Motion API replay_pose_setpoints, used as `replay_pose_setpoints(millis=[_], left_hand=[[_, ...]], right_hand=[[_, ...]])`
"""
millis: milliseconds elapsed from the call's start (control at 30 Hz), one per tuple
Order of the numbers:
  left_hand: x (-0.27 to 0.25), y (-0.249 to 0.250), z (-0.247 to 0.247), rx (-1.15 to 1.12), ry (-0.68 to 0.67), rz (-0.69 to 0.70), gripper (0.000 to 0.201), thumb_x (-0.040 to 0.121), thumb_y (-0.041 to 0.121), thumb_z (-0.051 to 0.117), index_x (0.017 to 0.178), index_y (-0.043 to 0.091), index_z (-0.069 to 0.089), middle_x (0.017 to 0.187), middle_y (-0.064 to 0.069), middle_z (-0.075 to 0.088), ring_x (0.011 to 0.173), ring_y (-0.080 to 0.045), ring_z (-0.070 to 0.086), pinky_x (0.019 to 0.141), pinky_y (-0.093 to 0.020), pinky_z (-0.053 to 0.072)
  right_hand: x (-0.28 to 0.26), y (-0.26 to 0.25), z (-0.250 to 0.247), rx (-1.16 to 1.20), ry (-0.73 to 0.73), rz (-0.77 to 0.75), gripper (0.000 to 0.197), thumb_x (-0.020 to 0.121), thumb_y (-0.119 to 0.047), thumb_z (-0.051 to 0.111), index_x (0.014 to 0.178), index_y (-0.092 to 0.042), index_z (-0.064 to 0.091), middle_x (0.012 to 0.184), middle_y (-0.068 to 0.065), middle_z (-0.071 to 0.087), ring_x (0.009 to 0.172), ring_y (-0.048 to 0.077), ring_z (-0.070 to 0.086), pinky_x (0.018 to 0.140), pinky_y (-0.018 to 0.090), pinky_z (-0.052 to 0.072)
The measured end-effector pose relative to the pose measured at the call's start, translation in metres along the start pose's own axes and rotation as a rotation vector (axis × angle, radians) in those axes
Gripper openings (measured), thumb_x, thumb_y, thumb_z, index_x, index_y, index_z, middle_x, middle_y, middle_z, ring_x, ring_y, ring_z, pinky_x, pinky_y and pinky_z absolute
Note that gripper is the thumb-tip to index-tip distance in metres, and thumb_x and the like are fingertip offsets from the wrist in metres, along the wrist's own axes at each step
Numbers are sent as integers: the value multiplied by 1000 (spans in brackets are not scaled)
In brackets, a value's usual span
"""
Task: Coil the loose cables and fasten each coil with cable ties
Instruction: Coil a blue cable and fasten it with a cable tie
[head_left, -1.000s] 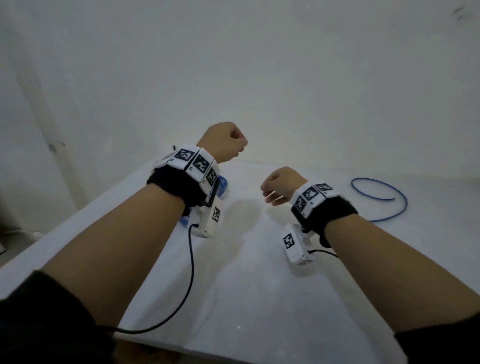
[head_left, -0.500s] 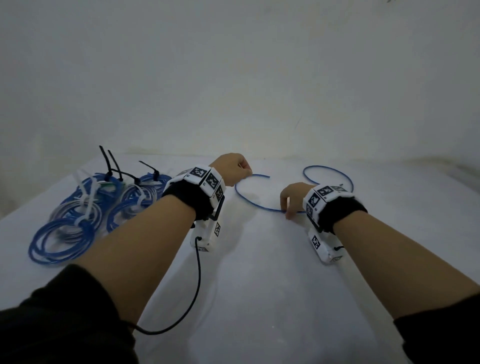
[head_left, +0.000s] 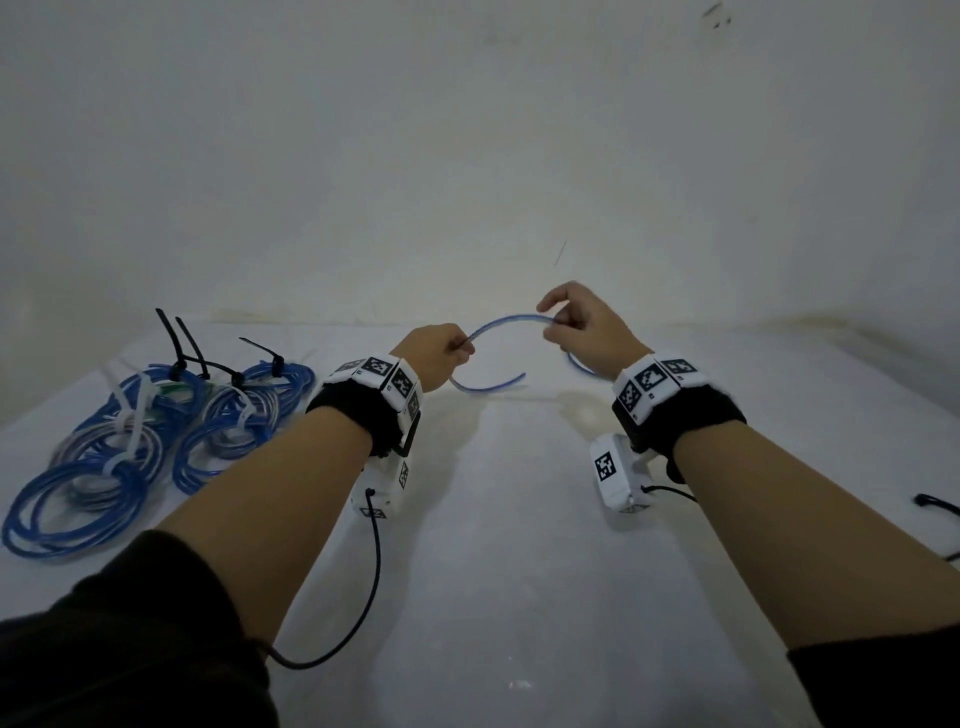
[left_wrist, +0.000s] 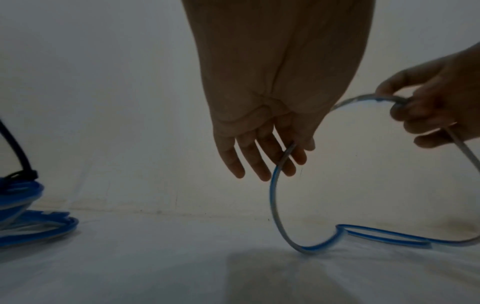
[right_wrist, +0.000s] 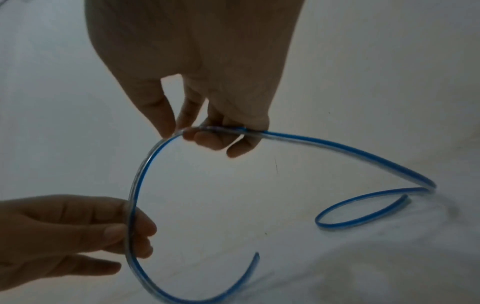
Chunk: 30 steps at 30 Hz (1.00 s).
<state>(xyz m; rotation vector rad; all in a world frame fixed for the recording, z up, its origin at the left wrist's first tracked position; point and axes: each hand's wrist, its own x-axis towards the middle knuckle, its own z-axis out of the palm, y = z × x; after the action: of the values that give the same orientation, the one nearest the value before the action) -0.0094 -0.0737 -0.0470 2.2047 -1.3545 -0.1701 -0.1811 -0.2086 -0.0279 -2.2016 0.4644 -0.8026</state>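
Note:
A loose blue cable (head_left: 506, 321) arches in the air between both hands above the white table (head_left: 519, 545). My left hand (head_left: 441, 356) pinches it near one end, and the short free end curls down below that hand (head_left: 488, 387). My right hand (head_left: 576, 327) pinches the cable further along; the rest drops to the table behind it. In the right wrist view the cable (right_wrist: 141, 179) bends from the right fingers (right_wrist: 207, 137) down to the left hand (right_wrist: 78, 228). In the left wrist view the cable (left_wrist: 272, 197) hangs from the left fingers (left_wrist: 259, 162) to the table.
Several coiled blue cables (head_left: 145, 441) lie at the table's left, fastened with white and black cable ties (head_left: 182, 348). A black object (head_left: 935, 504) lies at the right edge. The wall (head_left: 467, 156) rises close behind the table. Black wrist-camera leads hang under my arms.
Both hands have lifted the blue cable off the table. The right hand has risen and moved away from the left, so the cable now arches between them.

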Motion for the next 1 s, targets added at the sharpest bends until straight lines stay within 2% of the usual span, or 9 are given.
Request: replay_pose_setpoints(millis=[100, 267, 433, 533, 600, 733, 800, 900, 1000], left_hand=[[-4, -4, -3, -117, 26, -12, 10, 91, 16, 54, 89, 15, 63, 102, -8, 68, 101, -23, 61, 94, -34, 45], [-17, 0, -5, -402, -58, -31, 18, 94, 11, 47, 78, 19, 51, 78, 1, 64, 56, 1, 64, 61, -18, 47], [-27, 2, -14, -540, -108, -112, 31, 100, 24, 36, 78, 14, 55, 81, -1, 57, 61, -10, 67, 68, -28, 52], [-36, 4, -18, -773, -85, -168, 35, 101, 30, 32, 76, 10, 46, 70, -5, 59, 54, -18, 67, 61, -33, 56], [-37, 7, -22, -899, -17, -203, 35, 101, 31, 32, 75, 11, 43, 58, -3, 49, 42, -14, 56, 50, -28, 55], [-31, 10, -36, -1292, 115, -268, 34, 100, 16, 29, 74, 7, 49, 50, 2, 34, 32, -6, 30, 37, -13, 30], [-31, 10, -45, -1447, 143, -216, 31, 97, 6, 30, 81, 2, 55, 61, -1, 38, 35, -6, 40, 39, -14, 36], [-36, 12, -52, -1447, 162, -61, 29, 100, 11, 32, 92, 10, 61, 70, -1, 55, 51, -8, 57, 59, -21, 55], [-39, 20, -54, -1318, 167, 12, 22, 100, 22, 39, 98, 20, 61, 64, 5, 51, 48, -6, 46, 56, -21, 51]], right_hand=[[-2, -12, -3, 18, 258, -114, 3, 87, -11, 60, 89, -13, 58, 57, -2, 40, 50, 3, 37, 54, 11, 34], [2, -20, -1, 35, 487, -185, 3, 90, -9, 56, 89, -7, 57, 58, -6, 41, 49, 0, 39, 52, 12, 32], [6, -24, -1, 55, 600, -168, 9, 93, -7, 48, 95, -2, 54, 62, -7, 40, 53, 1, 39, 54, 13, 30], [8, -24, -3, 9, 607, -155, 14, 94, -5, 42, 101, -4, 54, 71, -2, 46, 66, 13, 44, 60, 16, 33], [8, -22, -4, -49, 583, -132, 17, 94, -3, 39, 103, -5, 54, 80, 4, 50, 73, 18, 45, 61, 20, 33], [6, -18, -3, -69, 569, -41, 18, 95, -3, 37, 102, -4, 53, 84, 9, 53, 77, 21, 48, 66, 25, 35], [6, -16, 0, -60, 585, 26, 17, 96, -4, 36, 100, -3, 53, 84, 13, 56, 78, 23, 50, 66, 27, 37], [7, -15, 6, -122, 578, 144, 17, 96, -5, 35, 98, -5, 53, 89, 13, 60, 83, 29, 55, 69, 32, 41], [9, -18, 12, -275, 484, 224, 20, 95, -2, 37, 104, -1, 54, 107, 20, 58, 96, 33, 54, 73, 33, 39]])
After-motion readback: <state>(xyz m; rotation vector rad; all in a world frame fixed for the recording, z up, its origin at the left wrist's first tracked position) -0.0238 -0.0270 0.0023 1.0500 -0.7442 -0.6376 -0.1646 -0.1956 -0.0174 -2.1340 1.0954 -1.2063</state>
